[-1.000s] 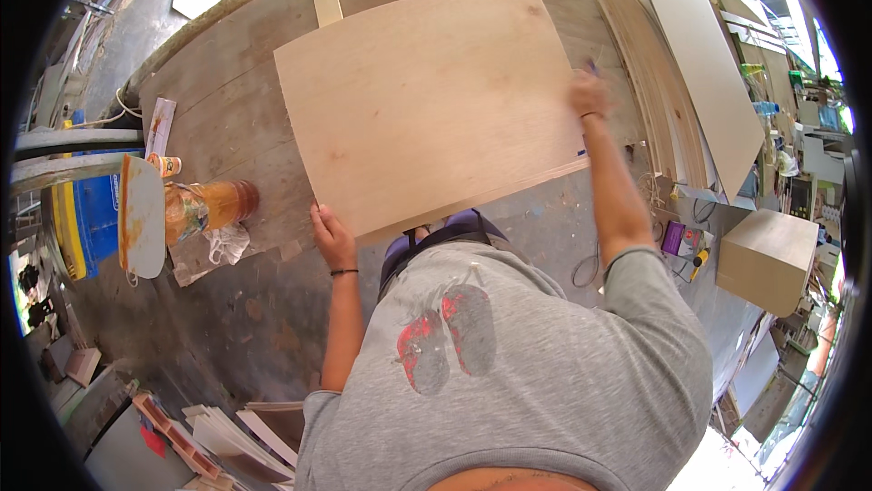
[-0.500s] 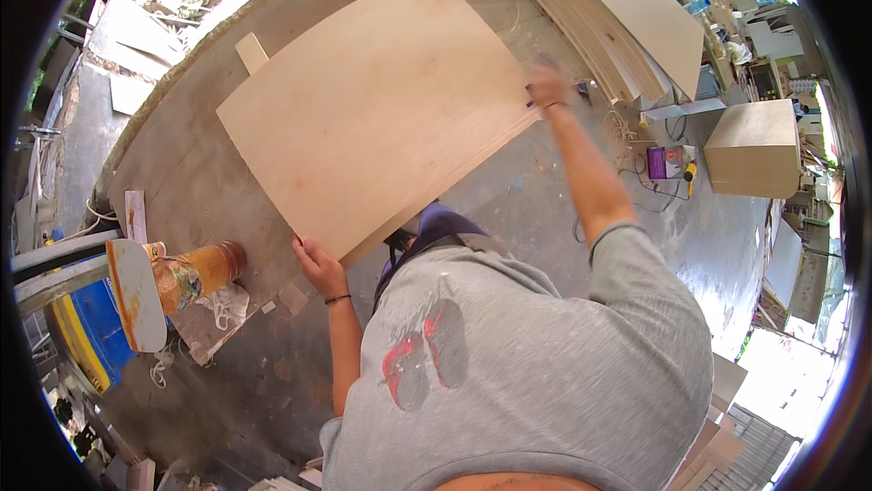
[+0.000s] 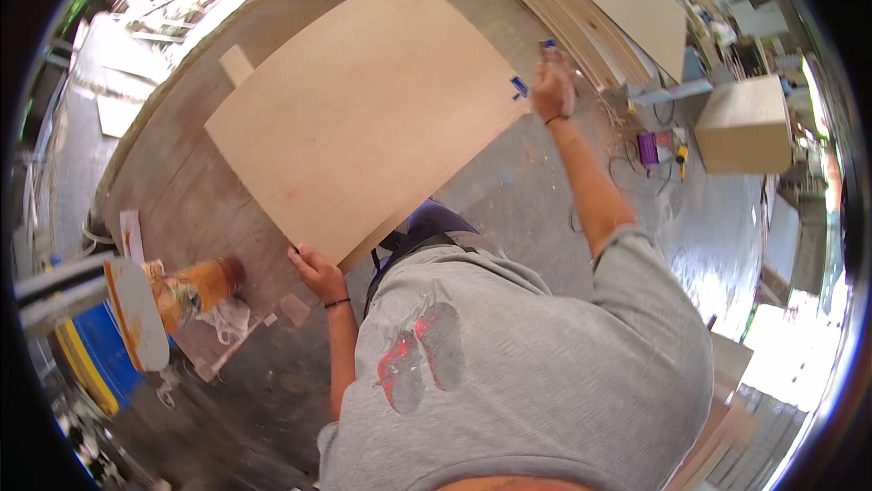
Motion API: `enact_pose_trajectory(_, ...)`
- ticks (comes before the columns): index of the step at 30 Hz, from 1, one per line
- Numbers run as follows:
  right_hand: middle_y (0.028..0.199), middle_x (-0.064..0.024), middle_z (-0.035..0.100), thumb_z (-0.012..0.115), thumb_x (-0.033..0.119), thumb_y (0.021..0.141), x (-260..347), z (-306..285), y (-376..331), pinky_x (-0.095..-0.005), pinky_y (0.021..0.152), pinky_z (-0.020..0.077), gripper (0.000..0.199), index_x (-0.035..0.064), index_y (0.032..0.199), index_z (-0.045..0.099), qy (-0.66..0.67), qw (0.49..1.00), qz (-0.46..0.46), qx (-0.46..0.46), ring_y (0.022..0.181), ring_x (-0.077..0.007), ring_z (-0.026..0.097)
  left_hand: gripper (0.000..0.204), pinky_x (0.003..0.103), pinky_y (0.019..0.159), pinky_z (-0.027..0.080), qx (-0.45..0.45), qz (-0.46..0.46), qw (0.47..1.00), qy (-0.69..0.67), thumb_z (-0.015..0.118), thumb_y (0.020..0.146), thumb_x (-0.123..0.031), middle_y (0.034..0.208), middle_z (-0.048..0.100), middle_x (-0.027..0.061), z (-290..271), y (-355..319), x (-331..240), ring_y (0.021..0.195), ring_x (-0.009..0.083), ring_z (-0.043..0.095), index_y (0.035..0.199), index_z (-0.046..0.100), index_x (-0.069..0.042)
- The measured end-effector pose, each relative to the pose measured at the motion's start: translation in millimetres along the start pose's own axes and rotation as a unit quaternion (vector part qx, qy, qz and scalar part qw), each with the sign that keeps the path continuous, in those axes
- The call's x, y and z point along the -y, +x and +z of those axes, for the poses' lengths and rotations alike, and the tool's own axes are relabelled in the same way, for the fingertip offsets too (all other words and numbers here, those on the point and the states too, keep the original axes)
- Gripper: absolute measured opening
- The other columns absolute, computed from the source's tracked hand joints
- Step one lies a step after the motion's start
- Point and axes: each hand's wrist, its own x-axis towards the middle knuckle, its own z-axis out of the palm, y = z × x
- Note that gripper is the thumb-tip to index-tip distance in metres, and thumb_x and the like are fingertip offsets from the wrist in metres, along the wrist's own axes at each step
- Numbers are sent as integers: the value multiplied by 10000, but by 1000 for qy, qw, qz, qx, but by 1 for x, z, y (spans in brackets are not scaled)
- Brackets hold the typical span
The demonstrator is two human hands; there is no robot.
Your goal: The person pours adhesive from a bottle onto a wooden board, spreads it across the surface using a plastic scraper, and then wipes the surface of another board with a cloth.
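Observation:
A large pale plywood sheet [image 3: 363,109] lies tilted in front of me, with other sheet edges showing under its near side. At its near left corner my left hand [image 3: 318,273] is closed on the edge, fingers partly hidden. Just off the right corner, my right hand [image 3: 552,89] is raised and closed, slightly blurred. A small dark blue thing [image 3: 547,43] shows at its fingertips; its kind is unclear. Another small blue piece [image 3: 519,87] sits at the sheet's right corner. Two wooden strips [image 3: 237,65] stick out beyond the far left edge.
Long boards [image 3: 581,23] and a white panel [image 3: 627,0] are stacked at the far right. Left stands an orange-brown container [image 3: 204,287] beside a rounded pale board [image 3: 136,314]. A plywood box [image 3: 745,128], a purple box [image 3: 649,148] and cables lie to the right.
My right hand has moved a little outward from the sheet's right corner, uncovering the blue piece there. The left hand keeps its hold. The whole view has shifted slightly.

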Motion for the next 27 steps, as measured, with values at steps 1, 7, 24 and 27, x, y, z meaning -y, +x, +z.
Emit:
enact_pose_trajectory(1,1353,-181,454,475,153,887,52,8,-5,-513,1013,306,418,11,1280,479,112,990,-81,-9,1284,-360,373,444,369,920,413,-31,129,985,114,375,997,-275,1196,539,242,-1,5,43,1100,323,532,1280,408,66)
enact_pose_trajectory(7,1466,-44,352,453,253,882,273,-12,-140,-549,1106,130,485,139,1354,448,219,706,-579,345,1390,-225,250,462,319,1018,330,92,45,992,-68,403,987,-209,1332,445,193,-9,-33,-4,1235,244,426,1368,333,43)
enact_pose_trajectory(24,1337,-99,490,532,154,824,381,46,-56,-419,1090,295,363,48,1168,583,289,459,-797,266,1328,-227,350,525,345,1056,296,-51,-23,979,-196,385,977,-237,1405,366,184,20,-58,-27,1300,262,358,1396,260,53)
enact_pose_trajectory(27,1358,-94,471,511,162,841,368,39,-58,-408,1100,273,363,76,1187,577,315,404,-788,343,1332,-216,348,587,360,1049,306,-122,-40,979,-160,457,952,-269,1394,363,199,29,-66,-22,1280,284,374,1396,248,51)
